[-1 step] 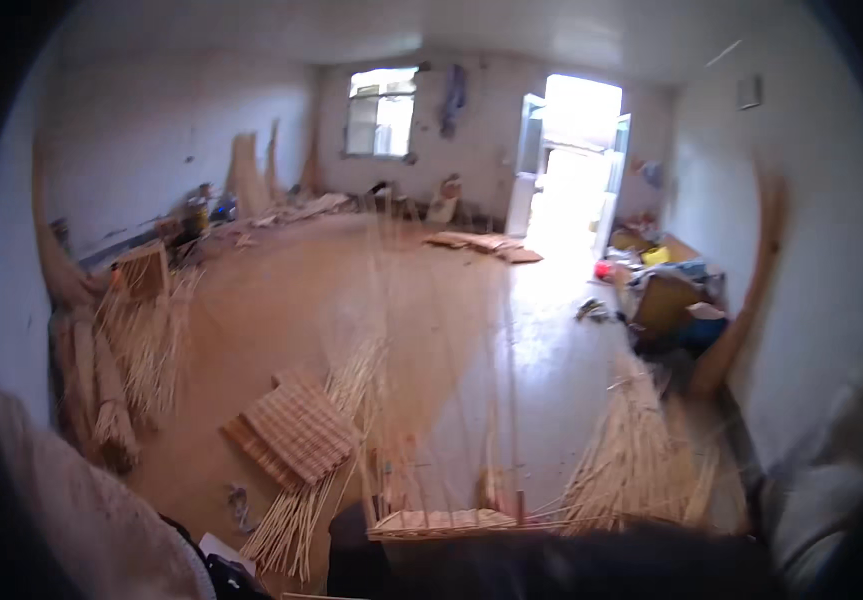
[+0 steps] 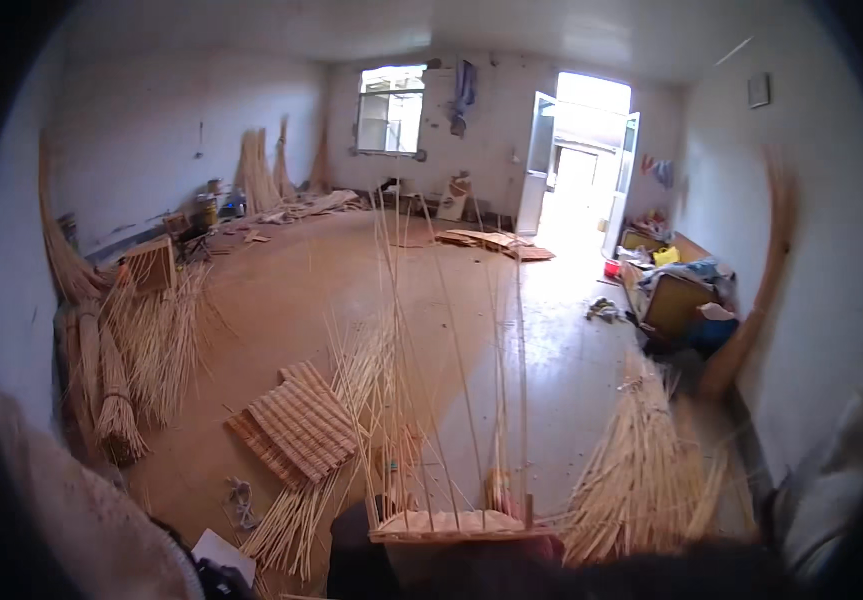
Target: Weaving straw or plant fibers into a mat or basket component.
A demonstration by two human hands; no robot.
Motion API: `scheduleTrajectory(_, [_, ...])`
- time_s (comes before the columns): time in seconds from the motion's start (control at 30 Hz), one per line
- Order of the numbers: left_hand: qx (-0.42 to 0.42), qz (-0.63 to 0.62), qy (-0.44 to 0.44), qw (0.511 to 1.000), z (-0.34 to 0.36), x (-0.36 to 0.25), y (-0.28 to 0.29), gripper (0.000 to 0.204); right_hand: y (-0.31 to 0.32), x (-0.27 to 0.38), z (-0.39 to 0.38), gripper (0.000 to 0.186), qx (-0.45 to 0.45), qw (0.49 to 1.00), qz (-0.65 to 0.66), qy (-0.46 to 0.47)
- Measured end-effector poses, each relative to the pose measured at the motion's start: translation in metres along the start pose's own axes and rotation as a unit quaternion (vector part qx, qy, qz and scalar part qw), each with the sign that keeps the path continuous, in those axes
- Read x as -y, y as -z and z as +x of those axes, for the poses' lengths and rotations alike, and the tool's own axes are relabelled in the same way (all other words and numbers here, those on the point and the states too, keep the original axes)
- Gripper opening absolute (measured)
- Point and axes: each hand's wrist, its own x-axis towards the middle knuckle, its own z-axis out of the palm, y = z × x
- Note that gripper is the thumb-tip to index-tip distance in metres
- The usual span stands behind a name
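Neither my left hand nor my right hand can be seen. In front of my dark-clothed lap is a narrow woven strip [image 2: 456, 522] of pale cane in a wooden frame, with several long, thin strands [image 2: 464, 390] standing up from it. Grey-beige fabric [image 2: 101, 500], perhaps a sleeve, fills the lower left, with a white sheet [image 2: 221, 555] beside it. More grey fabric [image 2: 831, 490] shows at the right edge.
A woven mat [image 2: 291, 430] lies left on loose strands. Cane bundles lie right [image 2: 631, 460] and left [image 2: 156, 350]. Flat pieces [image 2: 491, 245] rest near the open door [image 2: 541, 160]. A cluttered couch [image 2: 676, 300] stands along the right wall, and a small box [image 2: 156, 265] at left.
The room has shifted slightly right in the picture as my head moved, and the picture is sharper. The upright strands show more distinctly.
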Motion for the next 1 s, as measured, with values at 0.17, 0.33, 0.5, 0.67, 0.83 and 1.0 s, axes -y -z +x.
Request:
scheduleTrajectory(0.17, [-0.071,0.017,-0.004,0.997,-0.025,0.024,0.0,0.023,-0.001,-0.046,-0.015,0.054,0.001,1.0,-0.013,0.01])
scheduleTrajectory(0.33, [-0.15,0.048,-0.068,0.985,-0.032,0.016,0.027,0.023,-0.007,-0.061,-0.01,0.056,-0.034,0.996,-0.028,0.071])
scheduleTrajectory(0.5, [-0.239,0.025,-0.138,0.961,-0.033,0.01,0.03,0.023,0.019,-0.051,-0.01,0.058,-0.122,0.976,-0.106,0.148])
scheduleTrajectory(0.67, [-0.278,-0.015,-0.192,0.941,-0.044,0.0,0.002,0.024,0.061,-0.06,-0.005,0.061,-0.243,0.94,-0.207,0.121])
scheduleTrajectory(0.83, [-0.003,0.014,0.035,0.999,-0.068,0.05,-0.074,0.012,0.013,-0.188,-0.047,0.067,0.062,0.868,-0.491,-0.044])
scheduleTrajectory(1.0, [0.094,-0.094,0.204,0.97,-0.05,0.107,-0.149,0.024,-0.002,-0.238,-0.055,0.051,0.118,0.898,-0.423,-0.029])
